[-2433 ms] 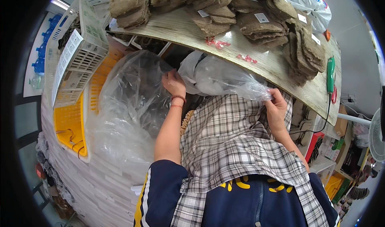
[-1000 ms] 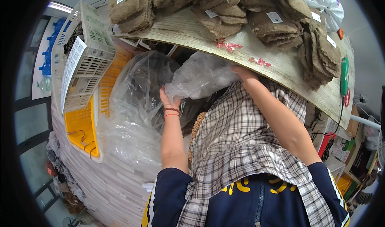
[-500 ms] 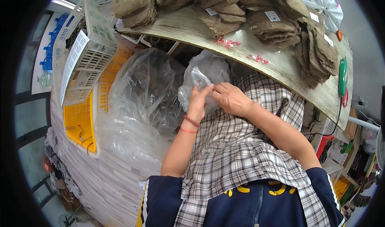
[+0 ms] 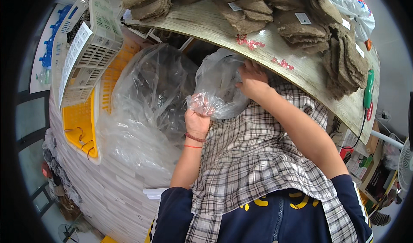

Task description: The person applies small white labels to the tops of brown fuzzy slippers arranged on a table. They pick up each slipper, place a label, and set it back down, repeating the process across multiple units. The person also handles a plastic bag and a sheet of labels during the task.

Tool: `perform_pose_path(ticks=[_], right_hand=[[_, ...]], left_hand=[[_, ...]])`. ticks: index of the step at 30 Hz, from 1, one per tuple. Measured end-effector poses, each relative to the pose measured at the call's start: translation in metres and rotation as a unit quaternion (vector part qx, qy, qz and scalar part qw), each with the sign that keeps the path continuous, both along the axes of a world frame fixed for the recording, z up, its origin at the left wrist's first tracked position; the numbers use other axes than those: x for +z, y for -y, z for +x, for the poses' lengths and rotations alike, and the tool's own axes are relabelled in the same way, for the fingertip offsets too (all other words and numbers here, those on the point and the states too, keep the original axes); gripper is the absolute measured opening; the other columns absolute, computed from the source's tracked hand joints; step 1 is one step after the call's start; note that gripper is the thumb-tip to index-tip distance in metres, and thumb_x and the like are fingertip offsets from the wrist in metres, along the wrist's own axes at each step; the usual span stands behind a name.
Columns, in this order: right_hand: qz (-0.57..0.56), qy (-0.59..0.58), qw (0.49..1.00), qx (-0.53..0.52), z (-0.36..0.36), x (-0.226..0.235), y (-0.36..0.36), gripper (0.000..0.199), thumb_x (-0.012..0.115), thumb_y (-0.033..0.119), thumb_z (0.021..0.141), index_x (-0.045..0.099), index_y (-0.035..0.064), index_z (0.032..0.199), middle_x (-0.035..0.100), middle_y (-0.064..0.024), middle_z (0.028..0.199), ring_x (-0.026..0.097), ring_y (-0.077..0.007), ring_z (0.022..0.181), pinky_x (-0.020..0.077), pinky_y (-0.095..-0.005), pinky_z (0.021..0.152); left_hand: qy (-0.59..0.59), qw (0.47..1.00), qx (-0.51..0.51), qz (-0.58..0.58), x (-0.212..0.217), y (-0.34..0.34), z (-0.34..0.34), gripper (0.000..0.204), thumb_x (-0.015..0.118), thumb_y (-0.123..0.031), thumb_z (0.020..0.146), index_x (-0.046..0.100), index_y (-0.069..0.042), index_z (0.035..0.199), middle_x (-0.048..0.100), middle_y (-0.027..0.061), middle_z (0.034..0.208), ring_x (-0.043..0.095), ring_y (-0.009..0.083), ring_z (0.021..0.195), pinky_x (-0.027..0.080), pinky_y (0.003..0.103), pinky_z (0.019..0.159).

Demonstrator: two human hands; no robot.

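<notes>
My left hand (image 4: 197, 119) is clenched around the gathered end of a small clear plastic bag (image 4: 217, 82), held just under the edge of the wooden table (image 4: 301, 67). My right hand (image 4: 253, 80) presses against the bag's right side, fingers spread on the plastic. A plaid cloth (image 4: 254, 157) lies over my lap below both hands. A large clear plastic sack (image 4: 150, 101) bulges to the left of my left hand.
Stacks of brown fibre pads (image 4: 301, 15) cover the table top, with small pink clips (image 4: 247, 41) near its edge. White and yellow plastic crates (image 4: 86, 71) stand at the left. A green-handled tool (image 4: 368, 94) lies at the table's right end.
The small bag was spread between my two hands; my left hand has since bunched its end into a fist and my right hand has moved onto the bag's side.
</notes>
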State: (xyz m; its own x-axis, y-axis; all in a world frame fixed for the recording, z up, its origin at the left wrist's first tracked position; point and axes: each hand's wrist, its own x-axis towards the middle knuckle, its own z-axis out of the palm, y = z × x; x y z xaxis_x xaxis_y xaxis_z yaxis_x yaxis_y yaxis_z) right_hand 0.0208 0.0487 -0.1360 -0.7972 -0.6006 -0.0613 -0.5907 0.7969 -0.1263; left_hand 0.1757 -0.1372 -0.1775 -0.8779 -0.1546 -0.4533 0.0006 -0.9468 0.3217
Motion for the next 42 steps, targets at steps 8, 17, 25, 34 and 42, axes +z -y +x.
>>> perform_pose_path(ticks=[8, 17, 25, 34, 42], right_hand=[[0.096, 0.216, 0.958, -0.161, -0.025, -0.064, 0.039, 0.061, 0.066, 0.046, 0.079, 0.06, 0.0077, 0.126, 0.058, -0.016, 0.129, 0.047, -0.0306, 0.129, 0.0279, -0.0444, 0.111], [-0.269, 0.341, 0.868, -0.242, -0.04, -0.039, 0.003, 0.028, 0.067, 0.017, 0.085, 0.067, 0.002, 0.109, 0.068, -0.0139, 0.103, 0.064, -0.0239, 0.098, 0.048, -0.0343, 0.087], [-0.511, 0.57, 0.529, -0.367, 0.012, 0.035, -0.062, 0.024, 0.066, 0.012, 0.09, 0.065, -0.0099, 0.098, 0.067, -0.0086, 0.079, 0.066, -0.0165, 0.073, 0.0517, -0.0281, 0.063], [-0.623, 0.48, 0.531, -0.316, 0.063, 0.14, -0.098, 0.039, 0.074, 0.008, 0.083, 0.06, 0.0036, 0.12, 0.069, -0.0056, 0.104, 0.066, -0.0127, 0.088, 0.0534, -0.0263, 0.08], [-0.591, 0.296, 0.74, -0.126, 0.06, 0.197, -0.148, 0.031, 0.081, 0.003, 0.073, 0.063, 0.0048, 0.098, 0.062, 0.0022, 0.089, 0.058, -0.0081, 0.081, 0.0486, -0.026, 0.075]], left_hand=[[-0.034, 0.994, -0.032, -0.1, 0.028, 0.0, -0.004, 0.033, 0.054, -0.015, 0.091, 0.054, -0.003, 0.122, 0.06, 0.0057, 0.107, 0.056, 0.016, 0.091, 0.047, 0.031, 0.077], [0.004, 0.699, -0.095, -0.708, 0.007, -0.004, -0.007, 0.067, 0.078, -0.011, 0.079, 0.045, -0.003, 0.136, 0.047, 0.0105, 0.13, 0.05, 0.0243, 0.121, 0.04, 0.034, 0.105], [-0.034, 0.489, -0.238, -0.838, -0.076, -0.065, -0.065, 0.07, 0.068, -0.031, 0.082, 0.041, -0.007, 0.142, 0.035, 0.0218, 0.148, 0.031, 0.0397, 0.137, 0.025, 0.046, 0.114], [-0.138, 0.718, -0.328, -0.599, -0.101, -0.045, -0.205, 0.059, 0.064, -0.016, 0.084, 0.045, -0.006, 0.139, 0.046, 0.0181, 0.143, 0.041, 0.0318, 0.133, 0.035, 0.04, 0.109], [-0.06, 0.935, -0.287, -0.197, 0.094, -0.045, -0.074, 0.046, 0.054, -0.02, 0.097, 0.043, 0.0, 0.137, 0.058, 0.011, 0.129, 0.06, 0.0248, 0.11, 0.05, 0.037, 0.095]])
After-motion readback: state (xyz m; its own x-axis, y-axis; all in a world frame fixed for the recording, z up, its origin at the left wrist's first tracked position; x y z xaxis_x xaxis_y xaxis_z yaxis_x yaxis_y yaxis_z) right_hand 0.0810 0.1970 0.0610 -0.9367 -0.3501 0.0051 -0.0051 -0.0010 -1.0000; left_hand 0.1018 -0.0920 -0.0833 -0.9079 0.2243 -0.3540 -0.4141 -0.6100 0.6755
